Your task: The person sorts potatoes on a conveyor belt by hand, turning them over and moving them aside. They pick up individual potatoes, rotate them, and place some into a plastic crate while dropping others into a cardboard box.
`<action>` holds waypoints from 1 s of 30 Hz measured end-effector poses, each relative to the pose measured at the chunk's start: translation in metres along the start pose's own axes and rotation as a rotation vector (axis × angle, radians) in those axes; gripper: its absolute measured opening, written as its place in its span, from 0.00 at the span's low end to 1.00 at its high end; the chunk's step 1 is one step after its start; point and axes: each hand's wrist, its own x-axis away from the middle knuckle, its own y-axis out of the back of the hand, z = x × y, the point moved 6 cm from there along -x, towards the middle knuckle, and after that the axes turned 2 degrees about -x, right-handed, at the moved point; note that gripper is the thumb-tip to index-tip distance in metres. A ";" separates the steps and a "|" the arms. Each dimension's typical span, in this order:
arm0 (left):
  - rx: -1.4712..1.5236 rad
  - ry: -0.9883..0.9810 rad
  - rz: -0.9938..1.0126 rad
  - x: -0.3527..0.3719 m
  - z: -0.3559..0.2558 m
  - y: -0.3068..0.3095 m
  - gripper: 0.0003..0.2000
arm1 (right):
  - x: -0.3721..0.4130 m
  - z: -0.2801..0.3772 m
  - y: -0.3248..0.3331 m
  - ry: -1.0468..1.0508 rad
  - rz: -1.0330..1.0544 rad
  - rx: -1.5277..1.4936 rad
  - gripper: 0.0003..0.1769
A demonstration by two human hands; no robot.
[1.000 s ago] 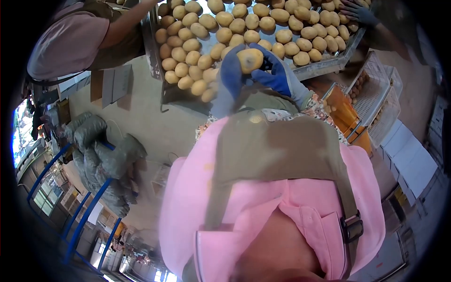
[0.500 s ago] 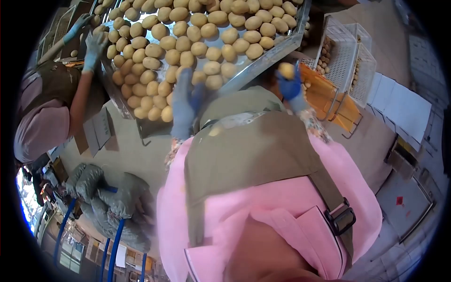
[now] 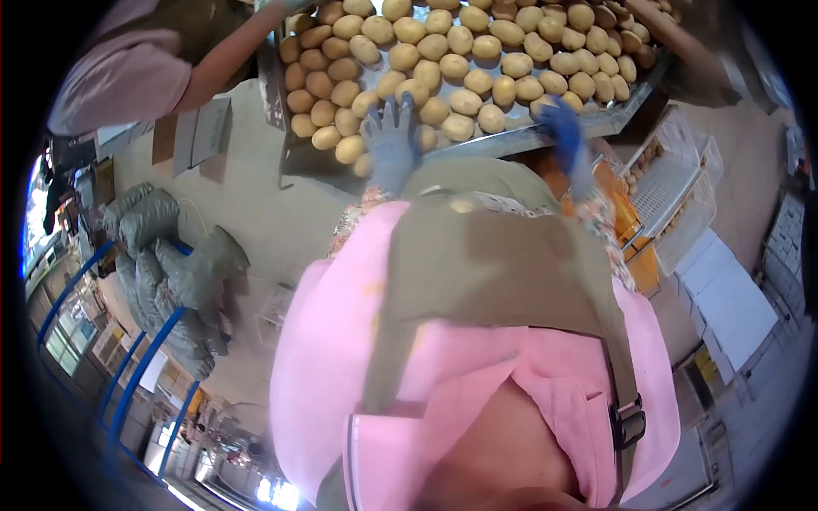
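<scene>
**Gloved hands at the potato surface**

A co-worker's arm (image 3: 226, 47) reaches over the far left corner. Potatoes (image 3: 464, 68) lie one layer deep on the metal surface (image 3: 511, 139), likely so each one shows. The left hand (image 3: 392, 140) rests with fingers spread on those at the near edge, gripping none. The right hand (image 3: 564, 128) is blurred at the rim, so its grip cannot be told. An orange crate (image 3: 626, 217) stands just beside it, probably for easy reach.

right hand (image 3: 564, 128) blurred, tray (image 3: 511, 140) cut off at top, crate (image 3: 673, 183) contents too small to tell
</scene>
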 end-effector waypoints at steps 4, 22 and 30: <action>0.100 0.005 -0.065 0.018 0.032 -0.016 0.29 | -0.006 -0.027 -0.181 -0.057 0.697 0.873 0.21; 1.330 0.555 -0.357 0.110 0.113 -0.059 0.27 | -0.054 -0.014 -0.180 -0.172 0.493 0.673 0.23; 1.165 0.844 -0.532 0.040 0.132 -0.008 0.16 | -0.015 0.015 -0.245 -0.074 0.816 0.674 0.22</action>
